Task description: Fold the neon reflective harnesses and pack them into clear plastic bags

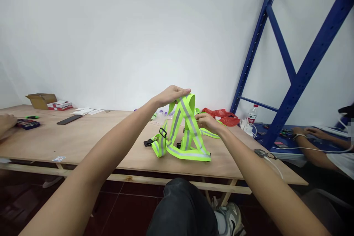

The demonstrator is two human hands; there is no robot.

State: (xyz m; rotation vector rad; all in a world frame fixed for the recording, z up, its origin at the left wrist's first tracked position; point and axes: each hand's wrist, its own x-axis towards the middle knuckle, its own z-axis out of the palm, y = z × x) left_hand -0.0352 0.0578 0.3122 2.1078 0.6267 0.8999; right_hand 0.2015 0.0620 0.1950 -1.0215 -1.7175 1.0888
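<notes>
A neon yellow-green reflective vest (pixel 190 118) made of straps with silver stripes is partly lifted off the wooden table (pixel 105 143). My left hand (pixel 174 94) grips its top, where the straps cross, with the thumb pressed along the upper edge. Lower down on the right side, my right hand (pixel 207 121) has its fingers bent at a strap; their tips are partly hidden behind it. The vest's lower band rests near the table's front edge. A loose strap with a black buckle (pixel 148 142) lies to the left.
Behind the vest lie a red plastic bag (pixel 231 118) and small clear bags. To the left are a black flat object (pixel 69 119), papers, a cardboard box (pixel 41 100) and another person's hand (pixel 7 121). A blue metal rack (pixel 293 84), a bottle (pixel 252 114) and a co-worker's hands are right.
</notes>
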